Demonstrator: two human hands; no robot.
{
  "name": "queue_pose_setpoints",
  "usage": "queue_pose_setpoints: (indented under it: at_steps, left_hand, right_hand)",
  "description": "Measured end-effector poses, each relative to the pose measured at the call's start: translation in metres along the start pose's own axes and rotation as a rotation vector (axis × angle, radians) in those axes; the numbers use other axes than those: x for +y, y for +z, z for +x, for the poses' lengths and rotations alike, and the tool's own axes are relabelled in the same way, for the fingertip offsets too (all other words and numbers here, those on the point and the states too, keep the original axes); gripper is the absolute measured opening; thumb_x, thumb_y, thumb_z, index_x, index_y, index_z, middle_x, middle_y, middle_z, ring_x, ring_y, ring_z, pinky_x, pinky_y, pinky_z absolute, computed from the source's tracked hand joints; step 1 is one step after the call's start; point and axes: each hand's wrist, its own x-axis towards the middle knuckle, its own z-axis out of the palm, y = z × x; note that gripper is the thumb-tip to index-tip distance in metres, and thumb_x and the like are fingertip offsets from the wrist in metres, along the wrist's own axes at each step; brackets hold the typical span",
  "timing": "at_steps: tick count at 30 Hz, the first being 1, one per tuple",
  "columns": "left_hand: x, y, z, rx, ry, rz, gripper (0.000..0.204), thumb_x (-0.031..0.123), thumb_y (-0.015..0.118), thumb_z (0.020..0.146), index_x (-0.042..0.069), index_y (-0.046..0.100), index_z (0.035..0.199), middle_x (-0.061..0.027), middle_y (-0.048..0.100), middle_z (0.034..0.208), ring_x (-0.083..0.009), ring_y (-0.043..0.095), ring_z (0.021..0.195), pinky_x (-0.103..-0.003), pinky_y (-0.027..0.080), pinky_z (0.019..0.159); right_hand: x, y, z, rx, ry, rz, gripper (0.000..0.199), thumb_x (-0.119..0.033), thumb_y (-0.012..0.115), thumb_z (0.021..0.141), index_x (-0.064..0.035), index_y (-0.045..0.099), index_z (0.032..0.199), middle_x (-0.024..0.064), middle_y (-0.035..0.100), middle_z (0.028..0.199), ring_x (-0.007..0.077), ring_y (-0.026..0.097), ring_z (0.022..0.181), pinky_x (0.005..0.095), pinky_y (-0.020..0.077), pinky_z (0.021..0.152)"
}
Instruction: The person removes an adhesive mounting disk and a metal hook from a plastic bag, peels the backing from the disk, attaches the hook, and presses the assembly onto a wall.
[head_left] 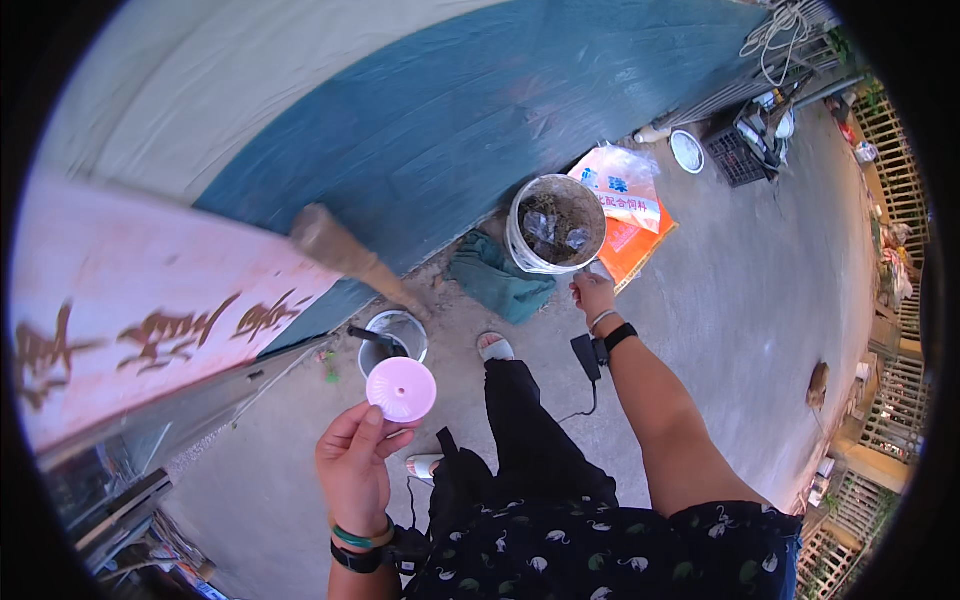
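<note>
In my left hand [358, 455] I pinch a pink plastic disc [402, 388] by its lower edge, thumb on top. It is round and ribbed, with a small mark or hole at its centre. My right hand [594, 293] is closed beside the lower right rim of a white bucket [516, 240]. Whatever its fingers grip is hidden or too small to name. Dark soil [565, 215] and pieces of clear plastic lie in that bucket. Behind the pink disc stands a smaller white pail [418, 335] with a dark handle-like thing in it.
A dark green cloth [495, 280] lies against the white bucket. Orange and white printed sacks [632, 245] are spread beside it. Farther right are a white basin [687, 152] and a black crate [735, 155]. A blue and white sheet [480, 110] covers the wall side.
</note>
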Motion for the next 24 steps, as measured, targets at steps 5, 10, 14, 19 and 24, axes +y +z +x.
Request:
queue_pose_setpoints:
  at_steps: [5,10,14,19,24]
  left_hand:
    - [-0.027,0.056,0.054,0.029,-0.099,0.051,0.02,0.007,0.054,0.089,-0.008,0.058,0.102,-0.0178,0.065,0.087,-0.0286,0.067,0.076,-0.031,0.058,0.064]
    - [-0.035,0.084,0.084,0.087,-0.14,0.106,0.021,0.007,0.053,0.089,-0.009,0.058,0.102,-0.0192,0.064,0.087,-0.0298,0.067,0.076,-0.032,0.058,0.064]
    - [-0.043,0.092,0.093,0.107,-0.157,0.107,0.021,0.007,0.053,0.089,-0.008,0.058,0.102,-0.0192,0.064,0.088,-0.0308,0.067,0.076,-0.032,0.058,0.063]
    - [-0.045,0.101,0.092,0.129,-0.172,0.121,0.02,0.006,0.052,0.09,-0.008,0.058,0.102,-0.0186,0.065,0.088,-0.0306,0.067,0.076,-0.032,0.058,0.064]
    - [-0.035,0.102,0.08,0.12,-0.173,0.126,0.021,0.006,0.05,0.09,-0.008,0.056,0.105,-0.0188,0.064,0.088,-0.0288,0.066,0.078,-0.032,0.057,0.068]
  right_hand:
    - [0.007,-0.017,0.11,0.062,0.024,-0.063,0.015,-0.017,0.056,0.08,-0.0023,0.059,0.08,0.0035,0.059,0.064,0.0088,0.051,0.049,0.022,0.0381,0.041]
    - [0.054,-0.029,0.205,0.174,0.018,-0.308,0.016,-0.018,0.056,0.079,-0.0037,0.061,0.074,0.0026,0.057,0.059,0.0098,0.05,0.047,0.0236,0.0387,0.04]
    - [0.06,-0.031,0.217,0.033,0.001,-0.491,0.026,-0.025,0.046,0.084,-0.0077,0.06,0.07,0.0005,0.057,0.057,0.0104,0.049,0.044,0.0244,0.04,0.043]
    - [0.073,-0.038,0.234,0.01,0.039,-0.551,0.029,-0.023,0.039,0.085,-0.0104,0.056,0.067,0.0007,0.056,0.056,0.0111,0.052,0.045,0.0262,0.0413,0.045]
    - [0.037,-0.029,0.19,-0.2,0.207,-0.327,0.028,-0.027,0.05,0.086,-0.0091,0.055,0.065,0.0007,0.049,0.052,0.0119,0.047,0.041,0.0239,0.0368,0.041]
